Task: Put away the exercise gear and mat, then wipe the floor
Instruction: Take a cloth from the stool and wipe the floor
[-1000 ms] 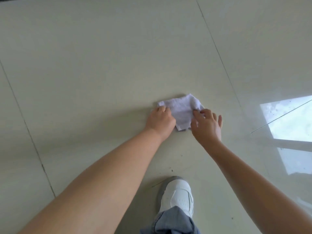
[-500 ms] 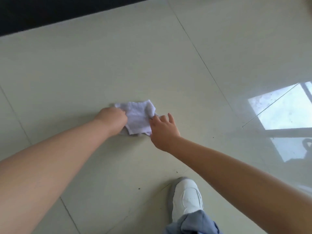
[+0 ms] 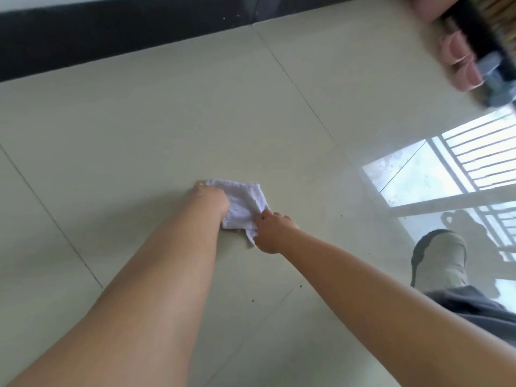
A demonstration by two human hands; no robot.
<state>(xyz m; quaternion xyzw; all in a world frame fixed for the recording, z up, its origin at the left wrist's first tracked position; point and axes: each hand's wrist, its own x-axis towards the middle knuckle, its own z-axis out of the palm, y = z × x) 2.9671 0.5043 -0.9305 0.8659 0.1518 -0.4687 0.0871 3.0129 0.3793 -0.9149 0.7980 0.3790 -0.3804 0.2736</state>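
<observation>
Nearest the camera, two bare forearms reach forward and down to a white cloth (image 3: 245, 206) that lies crumpled on the pale tiled floor (image 3: 139, 135); the cloth serves as the landmark for everything else. At its left edge the left hand (image 3: 210, 198) presses down with its fingers curled over the fabric, holding it against the tile. At the cloth's lower right corner the right hand (image 3: 272, 233) pinches a fold, its grip closed on the cloth too. Right of the cloth and somewhat nearer, a shoe (image 3: 439, 261) stands on the glossy tile, with a dark trouser leg (image 3: 474, 308) just behind it. A few dark specks (image 3: 252, 300) of grit lie nearer than the cloth. Beyond the cloth to the right, a bright window reflection (image 3: 435, 174) spreads over the tile. Farther still, a dark baseboard (image 3: 111, 32) runs along the far edge, and pink dumbbells (image 3: 460, 60) sit blurred at the far right. Wiping looks under way, with no mat in view. The risks are modest: the bunched cloth could skate over the grit instead of lifting it, the two hands pulling unevenly could fold it smaller, and a damp glossy tile beside the shoe could be slippery.
</observation>
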